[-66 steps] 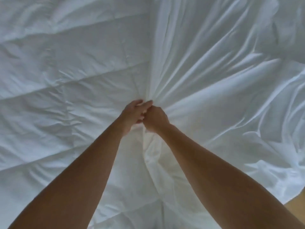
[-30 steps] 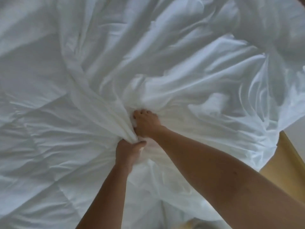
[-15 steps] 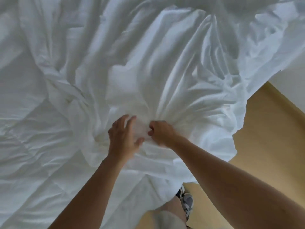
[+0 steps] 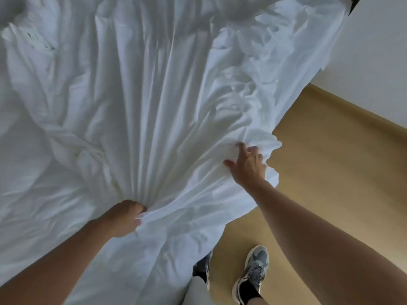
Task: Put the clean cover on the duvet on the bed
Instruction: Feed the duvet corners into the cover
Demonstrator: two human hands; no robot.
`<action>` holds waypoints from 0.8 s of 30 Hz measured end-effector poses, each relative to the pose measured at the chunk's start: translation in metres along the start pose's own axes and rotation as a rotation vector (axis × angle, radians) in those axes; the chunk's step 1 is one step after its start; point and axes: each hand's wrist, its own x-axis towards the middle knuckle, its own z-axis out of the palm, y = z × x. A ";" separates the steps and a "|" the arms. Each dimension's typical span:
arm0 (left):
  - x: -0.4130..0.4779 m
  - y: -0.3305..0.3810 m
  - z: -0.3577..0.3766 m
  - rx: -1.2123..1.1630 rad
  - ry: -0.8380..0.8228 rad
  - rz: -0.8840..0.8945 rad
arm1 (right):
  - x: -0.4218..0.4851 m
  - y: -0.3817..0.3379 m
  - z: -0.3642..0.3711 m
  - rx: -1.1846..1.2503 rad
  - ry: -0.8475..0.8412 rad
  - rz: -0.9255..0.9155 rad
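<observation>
Both hands on cover: left hand clenches gathered folds; right hand, fingers spread, touches edge overhanging bed's side.

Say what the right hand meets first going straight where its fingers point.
The right hand would first meet the bunched edge of the duvet cover just ahead; it may already touch it.

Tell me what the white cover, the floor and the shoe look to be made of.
Cover: thin woven cloth, probably cotton or a blend, matte; it falls into fine sharp pleats fanning from where the left hand grips it.
Floor: smooth tan sheet, perhaps vinyl or laminate; even colour, soft sheen, no grain visible.
Shoe: grey-blue upper with laces, likely synthetic or mesh; too blurred to tell more.
</observation>
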 end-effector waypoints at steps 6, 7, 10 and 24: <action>0.029 0.046 -0.056 0.100 0.253 0.122 | -0.040 0.015 0.046 -0.024 -0.220 -0.169; 0.037 0.060 -0.065 -0.046 0.373 0.173 | -0.061 0.015 0.057 -0.081 -0.330 -0.214; 0.059 0.099 -0.082 -0.219 0.531 0.311 | -0.139 0.008 0.080 -0.182 -0.680 -0.313; 0.069 0.077 -0.044 -0.604 0.768 0.454 | -0.106 -0.054 0.047 0.503 0.197 0.176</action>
